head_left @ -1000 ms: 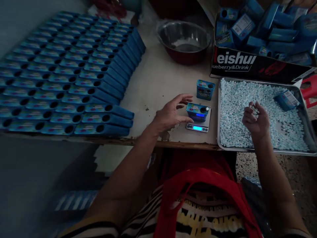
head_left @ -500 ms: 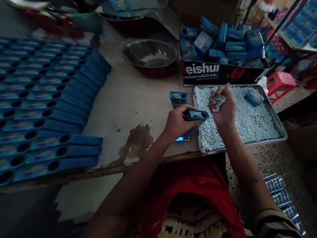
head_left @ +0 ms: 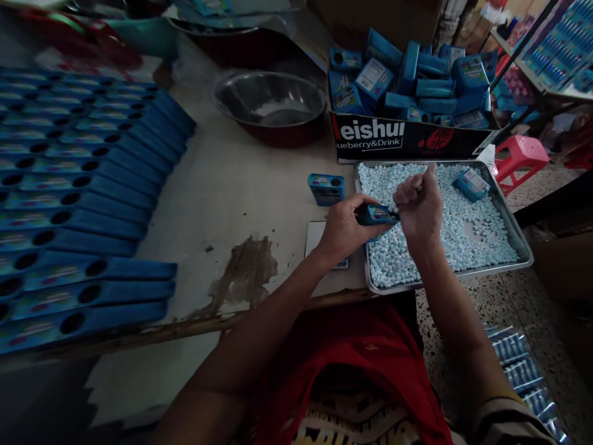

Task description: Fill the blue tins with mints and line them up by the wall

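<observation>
Item: small blue printed box, held above the left rim of the metal tray, its top facing up.

Left hand: thumb and fingers pressed against the box's sides, gripping it.

Right hand: fingers curled toward the palm, against or just beside the box's right end; which, cannot tell. Pale pellets show at the curl's edge; the amount inside is hidden. More of the same cover most of the tray.

Also on the counter: one upright blue box, far of the left hand; a white-topped scale, partly covered by that hand; a steel bowl, far side; rows of blue boxes, left. A further box lies in the tray, far right.

Hazards, as judged: pellets could miss the box's small opening and scatter over tray, scale or counter, should the curl loosen early or the two hands fall out of line. A slack left grip could let the box tilt.

Markings: black carton, "eishui" in large white letters, first letter cut off; below, "ueberry&Drink"; red emblem at right. Box lettering: too dim to read surely.
</observation>
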`<state>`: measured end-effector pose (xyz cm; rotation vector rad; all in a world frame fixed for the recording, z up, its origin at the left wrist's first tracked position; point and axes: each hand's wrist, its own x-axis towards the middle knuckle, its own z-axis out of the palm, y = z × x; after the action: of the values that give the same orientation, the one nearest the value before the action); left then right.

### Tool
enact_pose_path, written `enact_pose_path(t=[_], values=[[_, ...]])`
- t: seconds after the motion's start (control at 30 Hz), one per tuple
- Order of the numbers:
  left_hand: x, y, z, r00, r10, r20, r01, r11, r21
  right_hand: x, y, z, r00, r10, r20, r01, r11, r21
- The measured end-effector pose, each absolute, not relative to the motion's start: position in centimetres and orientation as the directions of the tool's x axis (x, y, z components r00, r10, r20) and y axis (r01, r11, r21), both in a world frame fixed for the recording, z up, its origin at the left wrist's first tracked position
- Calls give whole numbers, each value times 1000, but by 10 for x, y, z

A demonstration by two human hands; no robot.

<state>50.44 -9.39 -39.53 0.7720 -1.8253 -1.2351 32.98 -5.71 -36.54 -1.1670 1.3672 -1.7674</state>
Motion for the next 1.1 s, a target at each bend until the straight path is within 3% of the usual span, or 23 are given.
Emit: enact_pose_path(t=[0.2, 0.4, 0.47, 0.53, 0.63, 0.7, 0.8, 0.9, 1.0, 1.1], values=[[522, -107, -407, -474, -867, 155, 28, 161, 987, 268, -45, -384, -458, -874, 162, 144, -252, -957], [591, -114, -415, -400, -914, 59, 67, 35, 997, 249, -17, -410, -396, -903, -168, 97, 141, -985], [604, -113, -422, -398, -917, 38, 52, 19, 998, 249, -13, -411, -397, -890, -223, -47, 262, -964], [608, -112, -429, -395, -918, 39, 39, 26, 999, 249, -13, -405, -336, -913, -232, -379, 356, -854], [606, -109, -437, -410, -912, 26, 0, 29, 1000, 247, -16, -388, -179, -944, -277, -844, 292, -449], [609, -108, -437, -424, -905, 22, -7, 28, 1000, 245, -18, -376, -118, -944, -309, -953, 195, -231], [625, -108, -432, -393, -915, 87, 10, 90, 996, 248, -14, -363, -79, -962, -260, -994, 96, -54], [649, -109, -425, -269, -955, 123, -26, 135, 991, 263, 0, -363, -49, -983, -178, -997, 58, -43], [665, -109, -423, -93, -990, 104, -21, 106, 994, 288, 14, -378, 25, -971, -239, -984, 18, -176], [669, -107, -422, 12, -996, 91, 32, 91, 995, 307, 17, -398, 21, -973, -228, -984, 21, -179]])
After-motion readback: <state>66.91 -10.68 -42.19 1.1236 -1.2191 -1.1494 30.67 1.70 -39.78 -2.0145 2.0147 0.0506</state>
